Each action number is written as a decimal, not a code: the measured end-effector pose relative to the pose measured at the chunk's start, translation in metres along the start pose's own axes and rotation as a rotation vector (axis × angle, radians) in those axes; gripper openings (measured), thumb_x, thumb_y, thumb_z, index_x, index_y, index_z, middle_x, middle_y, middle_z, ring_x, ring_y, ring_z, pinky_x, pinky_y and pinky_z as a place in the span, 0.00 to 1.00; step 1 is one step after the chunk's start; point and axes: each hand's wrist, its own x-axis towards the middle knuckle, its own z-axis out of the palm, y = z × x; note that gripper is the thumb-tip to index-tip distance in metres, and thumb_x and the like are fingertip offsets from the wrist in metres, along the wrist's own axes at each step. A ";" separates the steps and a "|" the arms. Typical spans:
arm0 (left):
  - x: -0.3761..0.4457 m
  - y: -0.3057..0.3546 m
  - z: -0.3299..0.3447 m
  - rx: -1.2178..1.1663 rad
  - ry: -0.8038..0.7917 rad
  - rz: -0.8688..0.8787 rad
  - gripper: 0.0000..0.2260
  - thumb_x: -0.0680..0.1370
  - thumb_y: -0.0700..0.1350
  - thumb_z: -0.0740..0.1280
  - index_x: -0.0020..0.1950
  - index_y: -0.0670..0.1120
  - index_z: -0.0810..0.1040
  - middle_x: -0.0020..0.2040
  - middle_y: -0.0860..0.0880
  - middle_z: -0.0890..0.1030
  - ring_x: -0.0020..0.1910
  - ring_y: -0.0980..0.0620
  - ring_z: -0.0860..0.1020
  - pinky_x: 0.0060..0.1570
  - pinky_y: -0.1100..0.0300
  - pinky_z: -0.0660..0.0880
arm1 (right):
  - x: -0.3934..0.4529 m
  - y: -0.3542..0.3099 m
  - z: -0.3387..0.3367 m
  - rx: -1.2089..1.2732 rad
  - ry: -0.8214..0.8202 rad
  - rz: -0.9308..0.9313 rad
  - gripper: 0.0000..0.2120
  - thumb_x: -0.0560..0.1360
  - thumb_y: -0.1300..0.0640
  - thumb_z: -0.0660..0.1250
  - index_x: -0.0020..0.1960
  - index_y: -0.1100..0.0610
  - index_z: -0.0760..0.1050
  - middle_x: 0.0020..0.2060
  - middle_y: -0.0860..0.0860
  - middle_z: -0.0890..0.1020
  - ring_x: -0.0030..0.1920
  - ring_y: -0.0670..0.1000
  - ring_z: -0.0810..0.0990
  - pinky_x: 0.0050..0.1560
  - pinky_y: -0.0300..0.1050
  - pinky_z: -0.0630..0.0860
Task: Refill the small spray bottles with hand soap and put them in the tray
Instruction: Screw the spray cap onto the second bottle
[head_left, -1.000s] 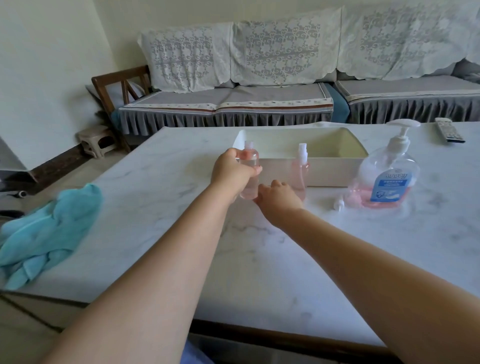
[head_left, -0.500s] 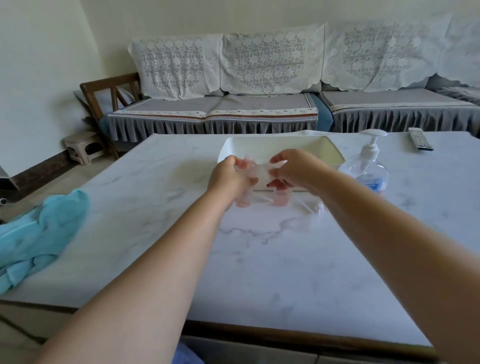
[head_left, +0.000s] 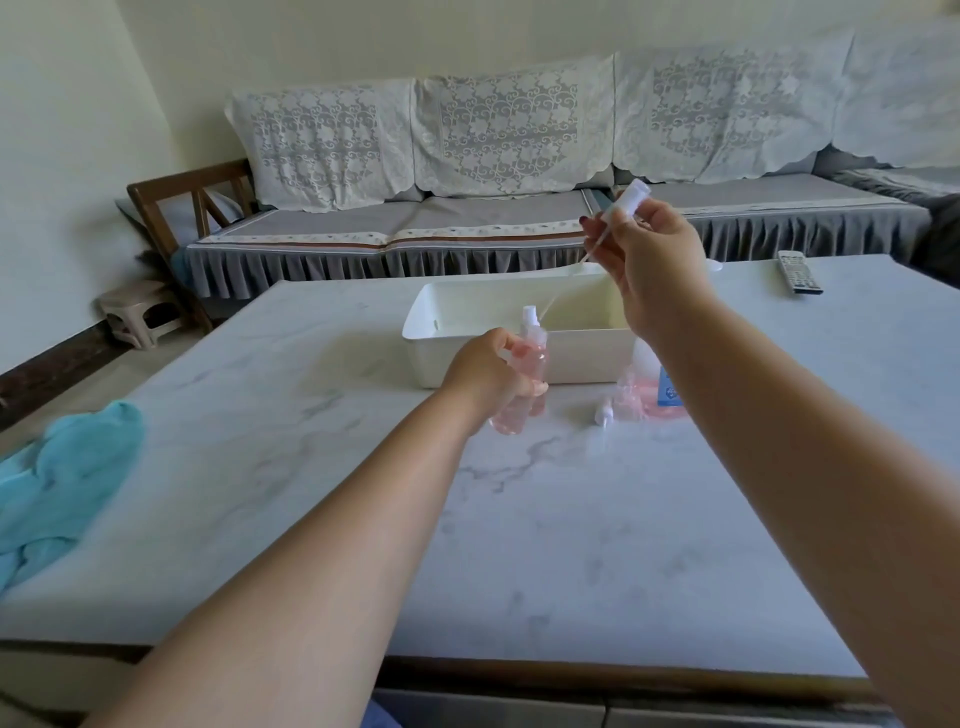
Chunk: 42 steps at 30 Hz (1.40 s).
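Note:
My left hand (head_left: 485, 376) grips a small clear bottle (head_left: 508, 420) with pink liquid that stands on the marble table, its neck hidden by my fingers. A second small spray bottle (head_left: 536, 347) with its white sprayer on stands right behind it. My right hand (head_left: 652, 260) is raised above the white tray (head_left: 431, 332) and pinches a white spray head (head_left: 632, 195); its thin dip tube hangs down-left towards the bottles. The big hand soap bottle (head_left: 655, 396) is mostly hidden behind my right forearm. A loose white spray head (head_left: 605, 414) lies beside it.
A crumpled blue cloth (head_left: 62, 478) lies at the table's left edge. A remote control (head_left: 800, 273) rests at the far right. Beyond the table are a grey sofa (head_left: 467, 223) with lace covers, a wooden chair (head_left: 176, 208) and a small stool (head_left: 136, 312).
My right hand has pulled the spray head with its tube out of the bottle and lifted it up and to the right. My left hand still grips the bottle on the table.

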 end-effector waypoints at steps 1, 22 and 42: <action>0.000 0.000 0.001 0.001 -0.001 0.002 0.18 0.71 0.41 0.77 0.56 0.49 0.75 0.50 0.49 0.79 0.47 0.49 0.78 0.38 0.58 0.72 | 0.001 0.000 0.000 -0.018 0.003 -0.012 0.05 0.79 0.63 0.60 0.55 0.60 0.71 0.45 0.54 0.80 0.48 0.49 0.82 0.54 0.44 0.80; 0.002 0.012 0.027 -0.011 0.083 0.051 0.23 0.70 0.44 0.78 0.62 0.48 0.74 0.56 0.46 0.81 0.55 0.45 0.79 0.55 0.52 0.77 | -0.007 0.028 -0.022 -1.390 -0.272 -0.084 0.24 0.62 0.36 0.74 0.36 0.56 0.73 0.34 0.52 0.79 0.37 0.52 0.77 0.33 0.42 0.71; 0.004 0.022 0.043 0.001 0.086 0.043 0.19 0.71 0.46 0.77 0.57 0.49 0.74 0.59 0.48 0.78 0.56 0.47 0.78 0.54 0.53 0.76 | -0.004 0.016 -0.040 -1.286 -0.313 -0.197 0.24 0.67 0.40 0.72 0.57 0.52 0.74 0.45 0.47 0.78 0.45 0.48 0.77 0.45 0.43 0.73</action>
